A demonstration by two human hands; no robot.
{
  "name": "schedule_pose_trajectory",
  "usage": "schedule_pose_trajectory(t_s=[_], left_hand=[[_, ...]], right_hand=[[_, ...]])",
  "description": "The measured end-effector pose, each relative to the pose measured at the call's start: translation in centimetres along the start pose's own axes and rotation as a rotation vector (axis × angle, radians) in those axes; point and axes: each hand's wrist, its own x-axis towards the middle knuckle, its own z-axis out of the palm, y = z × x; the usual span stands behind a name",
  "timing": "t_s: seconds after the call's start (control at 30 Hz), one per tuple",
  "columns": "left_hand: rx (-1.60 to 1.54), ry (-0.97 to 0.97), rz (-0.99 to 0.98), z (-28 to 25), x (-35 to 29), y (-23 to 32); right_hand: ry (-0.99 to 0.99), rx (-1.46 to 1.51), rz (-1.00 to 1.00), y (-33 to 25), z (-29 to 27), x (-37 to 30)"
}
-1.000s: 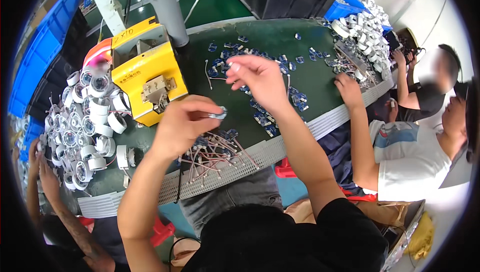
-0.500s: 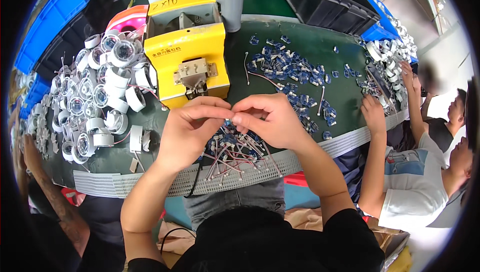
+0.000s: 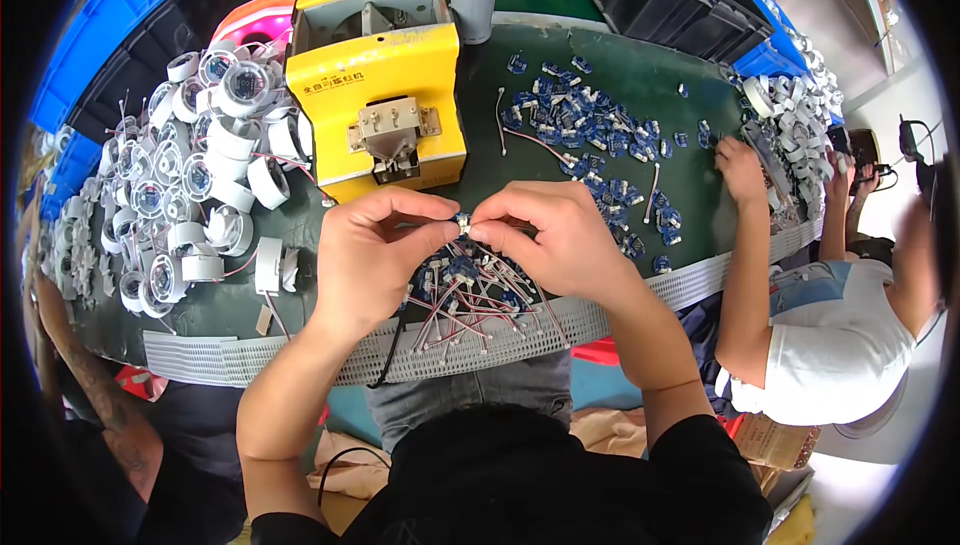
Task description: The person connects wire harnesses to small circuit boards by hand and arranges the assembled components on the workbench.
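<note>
In front of the yellow machine (image 3: 375,80), my two hands meet at the fingertips over the table. My left hand (image 3: 372,260) is closed, pinching a small blue circuit board (image 3: 462,218) between thumb and forefinger. From the other side, my right hand (image 3: 550,237) pinches at the board's white connector end; whether it also grips a plug there is too small to tell. Just below lies a heap of blue boards with thin red-and-white cables (image 3: 465,310), partly covered by my hands.
White round housings (image 3: 165,190) are piled at the left. Loose blue boards (image 3: 590,120) are spread to the right of the machine. A co-worker's hand (image 3: 740,170) reaches in at the right, beside more white housings (image 3: 800,115). Perforated white strips (image 3: 300,357) line the near edge.
My fingertips have drawn slightly apart, so the small board between them shows more. The co-worker's hand at the right has moved farther back. The view has shifted a little.
</note>
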Motion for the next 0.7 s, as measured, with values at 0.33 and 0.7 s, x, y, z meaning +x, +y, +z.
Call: schedule_pose_trajectory(t_s=[0.33, 0.7], left_hand=[[0.006, 0.019, -0.003, 0.3, -0.1, -0.4], [0.008, -0.141, 0.027, 0.3, -0.8, 1.2]], right_hand=[[0.001, -0.060, -0.040, 0.4, 0.2, -0.2], [-0.184, 0.157, -0.070, 1.3, -1.8, 0.5]])
